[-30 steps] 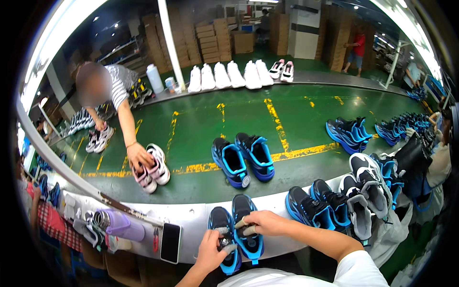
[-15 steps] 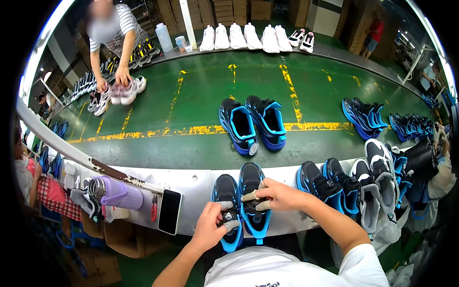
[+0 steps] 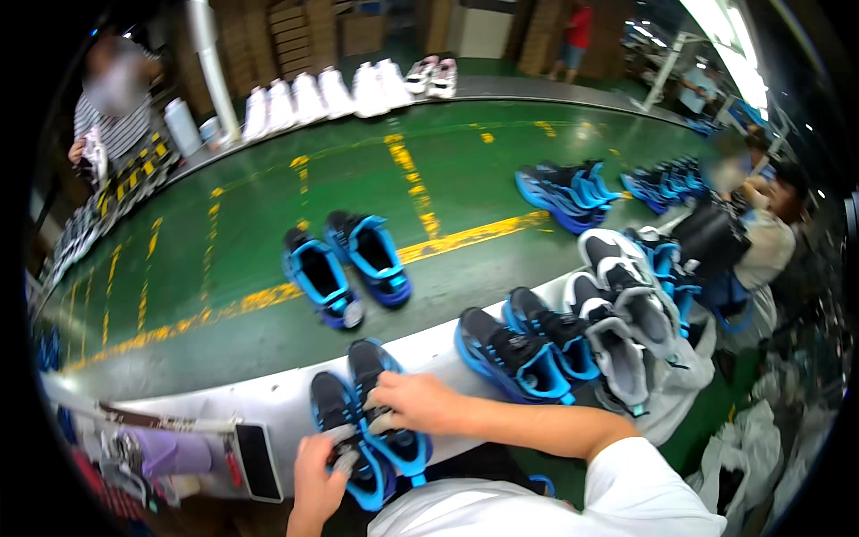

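A pair of black-and-blue sneakers lies side by side before me on the pale metal ledge, toes pointing away. My left hand (image 3: pixel 322 470) is closed at the lacing of the left sneaker (image 3: pixel 334 400), thumb and forefinger around its dark dial knob. Finger covers wrap some fingertips on both hands. My right hand (image 3: pixel 410 403) pinches at the tongue of the right sneaker (image 3: pixel 365 358); the exact spot is hidden by the fingers. Ahead on the green belt stands another black-and-blue pair (image 3: pixel 318 273).
Right along the ledge are more black-and-blue sneakers (image 3: pixel 501 353) and grey-white sneakers (image 3: pixel 626 291). Left lie a phone (image 3: pixel 259 462), red-handled snippers (image 3: pixel 233 465) and a purple bottle (image 3: pixel 174 450). White shoes (image 3: pixel 307 98) line the far edge. A co-worker (image 3: pixel 116 112) stands far left.
The view has swung to the right, shifting everything leftward. Both my hands stay on the same sneakers. The far-left co-worker, earlier handling pale shoes over the belt, now holds a pale shoe near the body.
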`<move>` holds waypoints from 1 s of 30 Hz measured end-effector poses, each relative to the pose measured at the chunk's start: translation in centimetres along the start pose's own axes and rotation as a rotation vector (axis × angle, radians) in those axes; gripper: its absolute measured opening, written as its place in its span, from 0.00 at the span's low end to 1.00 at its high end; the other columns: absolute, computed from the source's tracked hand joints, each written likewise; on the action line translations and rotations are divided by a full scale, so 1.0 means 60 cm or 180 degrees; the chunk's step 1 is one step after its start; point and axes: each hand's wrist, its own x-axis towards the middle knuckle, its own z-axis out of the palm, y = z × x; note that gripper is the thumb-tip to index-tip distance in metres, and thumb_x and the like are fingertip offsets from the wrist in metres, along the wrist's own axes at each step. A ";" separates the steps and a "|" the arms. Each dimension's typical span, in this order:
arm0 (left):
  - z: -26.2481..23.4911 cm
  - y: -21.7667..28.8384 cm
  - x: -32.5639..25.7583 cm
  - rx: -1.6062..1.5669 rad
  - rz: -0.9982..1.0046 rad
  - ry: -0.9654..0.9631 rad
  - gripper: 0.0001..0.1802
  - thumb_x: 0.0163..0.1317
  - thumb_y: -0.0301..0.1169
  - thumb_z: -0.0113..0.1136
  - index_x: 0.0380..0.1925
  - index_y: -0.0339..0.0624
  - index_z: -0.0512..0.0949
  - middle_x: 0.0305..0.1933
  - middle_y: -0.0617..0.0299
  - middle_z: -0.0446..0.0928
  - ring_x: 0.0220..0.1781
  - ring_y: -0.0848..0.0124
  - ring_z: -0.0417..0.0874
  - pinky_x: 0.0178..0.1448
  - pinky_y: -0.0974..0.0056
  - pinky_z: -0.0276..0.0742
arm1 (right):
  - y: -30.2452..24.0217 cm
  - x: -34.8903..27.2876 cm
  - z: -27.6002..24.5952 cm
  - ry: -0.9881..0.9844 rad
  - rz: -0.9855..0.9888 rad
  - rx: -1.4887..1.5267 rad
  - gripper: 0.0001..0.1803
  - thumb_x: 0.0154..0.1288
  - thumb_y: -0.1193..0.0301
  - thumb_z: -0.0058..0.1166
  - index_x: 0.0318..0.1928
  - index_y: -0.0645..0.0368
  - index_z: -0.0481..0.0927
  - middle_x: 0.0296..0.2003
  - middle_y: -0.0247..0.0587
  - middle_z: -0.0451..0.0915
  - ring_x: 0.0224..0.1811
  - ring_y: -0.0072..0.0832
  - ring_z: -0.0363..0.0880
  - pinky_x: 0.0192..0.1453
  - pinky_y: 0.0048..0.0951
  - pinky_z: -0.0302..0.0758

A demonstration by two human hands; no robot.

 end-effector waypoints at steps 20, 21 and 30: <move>0.066 0.118 -0.013 -0.0499 0.0298 -0.0375 0.07 0.59 0.26 0.58 0.37 0.37 0.79 0.36 0.54 0.78 0.36 0.65 0.78 0.40 0.66 0.72 | -0.034 -0.364 -0.290 0.2210 0.2049 -0.2282 0.30 0.45 0.65 0.68 0.51 0.62 0.76 0.42 0.46 0.75 0.47 0.41 0.75 0.50 0.37 0.74; 0.075 0.120 -0.006 -0.0480 0.0589 -0.0350 0.07 0.59 0.26 0.58 0.37 0.37 0.79 0.36 0.54 0.78 0.36 0.65 0.78 0.39 0.65 0.72 | -0.014 -0.395 -0.288 0.2018 0.2548 -0.2519 0.34 0.43 0.64 0.70 0.52 0.64 0.75 0.42 0.47 0.75 0.47 0.42 0.75 0.49 0.38 0.74; 0.109 0.131 0.013 -0.0753 0.0977 -0.0374 0.07 0.58 0.26 0.57 0.36 0.37 0.79 0.33 0.54 0.77 0.33 0.64 0.79 0.36 0.65 0.73 | 0.182 -0.412 -0.303 0.1633 0.3133 -0.2659 0.16 0.49 0.71 0.54 0.42 0.54 0.75 0.34 0.48 0.80 0.41 0.48 0.79 0.44 0.48 0.75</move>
